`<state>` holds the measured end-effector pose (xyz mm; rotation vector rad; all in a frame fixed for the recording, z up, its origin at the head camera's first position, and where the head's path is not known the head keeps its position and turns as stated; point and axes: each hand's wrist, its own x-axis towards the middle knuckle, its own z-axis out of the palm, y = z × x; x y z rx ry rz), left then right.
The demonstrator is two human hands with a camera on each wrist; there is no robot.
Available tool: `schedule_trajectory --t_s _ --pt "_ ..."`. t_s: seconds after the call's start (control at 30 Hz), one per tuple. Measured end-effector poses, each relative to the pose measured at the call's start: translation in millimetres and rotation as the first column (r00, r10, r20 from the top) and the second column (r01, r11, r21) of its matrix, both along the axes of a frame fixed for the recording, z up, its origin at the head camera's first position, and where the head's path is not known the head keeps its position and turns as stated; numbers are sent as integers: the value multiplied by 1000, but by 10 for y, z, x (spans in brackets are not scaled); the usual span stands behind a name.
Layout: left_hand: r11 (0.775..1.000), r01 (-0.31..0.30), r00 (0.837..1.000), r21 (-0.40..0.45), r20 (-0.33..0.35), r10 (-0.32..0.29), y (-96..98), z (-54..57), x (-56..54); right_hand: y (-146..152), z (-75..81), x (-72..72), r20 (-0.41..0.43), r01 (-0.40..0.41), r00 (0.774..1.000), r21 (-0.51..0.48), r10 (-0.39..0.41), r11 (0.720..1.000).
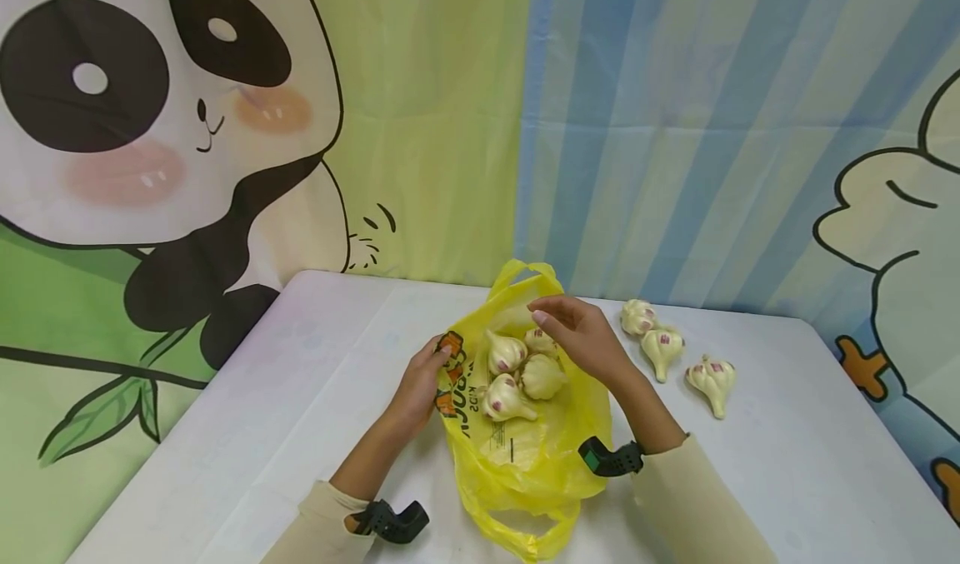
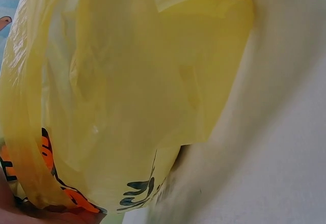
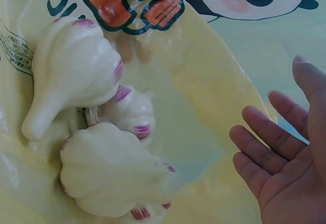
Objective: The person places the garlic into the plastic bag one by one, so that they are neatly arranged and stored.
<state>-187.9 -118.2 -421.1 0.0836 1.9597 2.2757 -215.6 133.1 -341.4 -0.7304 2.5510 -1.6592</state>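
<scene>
My left hand (image 1: 417, 382) pinches the yellow plastic bag (image 1: 557, 451); my empty right hand (image 1: 588, 339) hovers, relaxed. Work looks midway: four cream, purple-flecked garlic bulbs (image 1: 504, 398) inside, three bulbs (image 1: 662, 348) on the white counter (image 1: 307, 397)

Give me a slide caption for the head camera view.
Left hand holding a yellow bag with four garlic bulbs inside, right hand open above, three more bulbs on the white table.
</scene>
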Motion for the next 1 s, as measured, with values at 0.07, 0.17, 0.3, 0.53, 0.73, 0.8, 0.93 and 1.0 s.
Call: schedule_trajectory --t_s 0.07,0.17,0.3,0.53,0.73,0.8,0.93,1.0 --pt "1000 3 1000 -1 -3 -3 -2 -5 1 0 75 49 -28 10 1000 3 -10 1000" --pt "1000 1 1000 4 -2 -1 -1 -10 -1 54 64 22 -56 30 998 -19 -31 999" --pt "1000 -5 1000 6 -1 5 3 -11 -4 155 20 -26 -118 70 990 -56 -76 996" --pt "1000 -3 1000 5 2 3 -4 -14 -5 234 98 55 -167 187 963 -149 -211 971" --pt "1000 1 1000 -1 5 -1 -5 -22 -2 347 -5 3 -170 212 954 -197 -246 957" --pt "1000 1 1000 2 4 -1 -2 -24 -3 388 -56 -19 -159 215 955 -207 -249 955" --pt "1000 8 1000 4 -1 -8 6 -32 -6 453 -164 -44 -125 257 951 -199 -284 946" --pt "1000 12 1000 9 -1 -12 10 -38 -8 479 -226 -56 -104 289 944 -188 -312 939"
